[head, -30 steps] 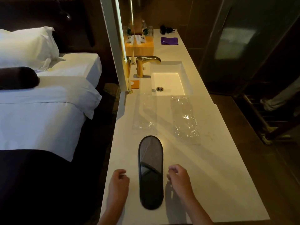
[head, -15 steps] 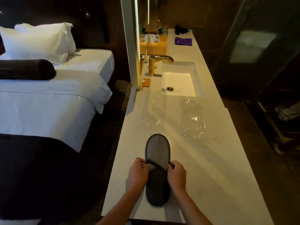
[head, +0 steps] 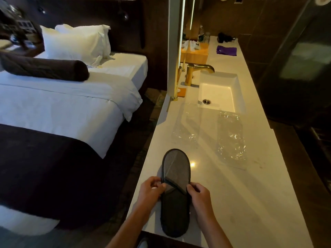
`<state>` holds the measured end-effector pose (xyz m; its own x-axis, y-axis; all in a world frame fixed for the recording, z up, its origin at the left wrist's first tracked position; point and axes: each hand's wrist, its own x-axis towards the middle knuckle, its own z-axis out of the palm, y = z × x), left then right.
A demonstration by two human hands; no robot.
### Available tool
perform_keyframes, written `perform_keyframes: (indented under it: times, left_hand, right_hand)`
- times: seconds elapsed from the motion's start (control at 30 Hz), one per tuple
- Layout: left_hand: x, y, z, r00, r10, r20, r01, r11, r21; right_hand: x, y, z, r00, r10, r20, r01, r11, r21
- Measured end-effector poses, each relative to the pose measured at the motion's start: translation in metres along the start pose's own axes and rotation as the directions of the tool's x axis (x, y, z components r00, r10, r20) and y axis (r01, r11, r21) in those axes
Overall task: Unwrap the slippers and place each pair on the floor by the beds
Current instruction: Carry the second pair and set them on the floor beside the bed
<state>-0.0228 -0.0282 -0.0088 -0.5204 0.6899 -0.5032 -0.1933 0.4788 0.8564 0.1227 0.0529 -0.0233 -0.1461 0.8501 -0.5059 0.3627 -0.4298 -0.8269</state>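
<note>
Leftmost, a bed made up in white linen carries a dark brown bolster, two white pillows and a dark runner across its foot. Beside it runs a long pale vanity counter. At the counter's near end lies a grey slipper with dark edging, toe pointing away from the person, its heel at the counter's front edge. The left hand pinches the slipper's left edge where the upper's binding meets the sole, thumb and fingertips closed on it. The right hand grips the opposite edge at the same level, fingers curled round it. Farther along the counter two clear plastic wrappers lie flat and apart, one nearer the left, the other to the right. Beyond them are a sunken white sink with a brass faucet, a wooden box and a purple cloth.
</note>
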Motion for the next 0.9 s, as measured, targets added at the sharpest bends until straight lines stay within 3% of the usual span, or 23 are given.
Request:
perform_keyframes:
  times: [0.17, 0.43, 0.9]
  left_hand:
    - [-0.006, 0.005, -0.041, 0.999, -0.032, -0.022, 0.030, 0.995, -0.096]
    - [0.005, 0.004, -0.132, 0.995, -0.055, -0.083, 0.038, 0.979, -0.200]
    - [0.075, 0.018, -0.357, 0.999, -0.035, 0.023, 0.040, 0.964, -0.263]
  right_hand:
    - [-0.018, -0.017, 0.034, 0.995, 0.008, 0.104, -0.015, 0.997, 0.070]
    - [-0.035, -0.039, 0.115, 0.976, -0.029, 0.218, 0.026, 1.000, 0.017]
    - [-0.071, -0.097, 0.330, 0.980, 0.017, 0.200, -0.014, 1.000, -0.018]
